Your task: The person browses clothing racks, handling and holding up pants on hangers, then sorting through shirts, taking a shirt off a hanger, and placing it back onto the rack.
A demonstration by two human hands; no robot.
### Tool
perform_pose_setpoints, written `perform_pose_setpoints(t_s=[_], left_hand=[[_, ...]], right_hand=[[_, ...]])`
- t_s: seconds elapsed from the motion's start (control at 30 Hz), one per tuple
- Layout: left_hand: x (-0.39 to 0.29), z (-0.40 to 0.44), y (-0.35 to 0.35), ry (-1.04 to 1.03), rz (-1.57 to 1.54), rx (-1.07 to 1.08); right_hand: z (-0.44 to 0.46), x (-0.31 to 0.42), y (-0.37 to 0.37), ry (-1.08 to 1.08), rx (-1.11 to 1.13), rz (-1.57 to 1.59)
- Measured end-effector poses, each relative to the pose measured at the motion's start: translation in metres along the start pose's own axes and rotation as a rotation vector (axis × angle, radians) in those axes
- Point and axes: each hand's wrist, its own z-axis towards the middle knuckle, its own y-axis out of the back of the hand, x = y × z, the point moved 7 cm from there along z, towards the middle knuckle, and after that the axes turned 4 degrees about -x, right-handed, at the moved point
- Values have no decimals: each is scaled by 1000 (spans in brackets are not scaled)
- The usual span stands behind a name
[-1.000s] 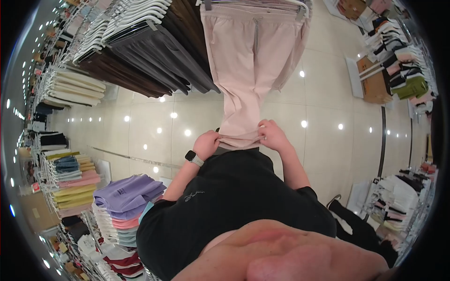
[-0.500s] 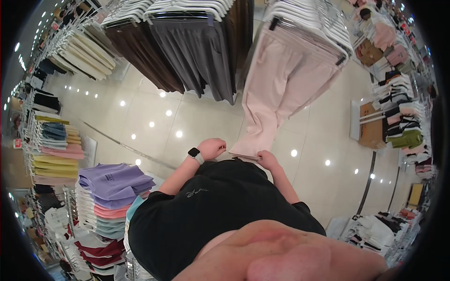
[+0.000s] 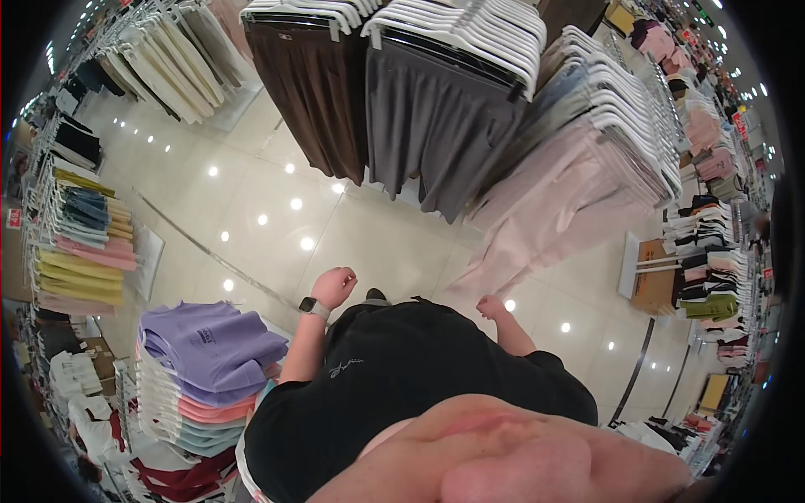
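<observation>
My left hand [image 3: 335, 287], with a white-banded watch [image 3: 314, 308] on the wrist, hovers in front of my body over the tiled floor. Its fingers are curled in and nothing shows in them. My right hand [image 3: 489, 306] is also closed, apparently without anything, just below the hem end of pale pink trousers [image 3: 558, 197]. Those trousers hang on the rack by white hangers [image 3: 625, 105], their legs slanting down toward me. Beside them hang dark grey trousers [image 3: 436, 126] and dark brown trousers [image 3: 309, 101], also on white hangers.
Purple T-shirts [image 3: 210, 344] hang on a rack close at my left. Farther left are yellow and pink garments [image 3: 80, 277]; cream trousers [image 3: 172, 71] hang at the back left. A cardboard box [image 3: 654, 277] and more clothes racks stand to the right.
My right hand has let go of the pink trouser hem, and the leg has dropped back toward the rack. The racks now appear farther right, and both hands sit lower in view.
</observation>
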Motion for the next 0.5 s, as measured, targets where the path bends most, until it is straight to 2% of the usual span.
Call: perform_pose_setpoints(t_s=[0.03,0.13,0.2,0.33,0.47,0.5], left_hand=[[11,0,11,8,0,-27],[34,11,33,44,-54,-36],[34,27,42,2,-85,-31],[18,76,58,-97,-204,-35],[-18,129,84,-131,-420,-54],[-26,143,91,-141,-463,-59]], right_hand=[[14,14,7,151,-144,-95],[44,58,30,339,-362,-66],[40,104,61,347,-405,66],[10,188,137,411,-565,544],[-6,243,219,596,-611,876],[-24,262,244,677,-702,893]])
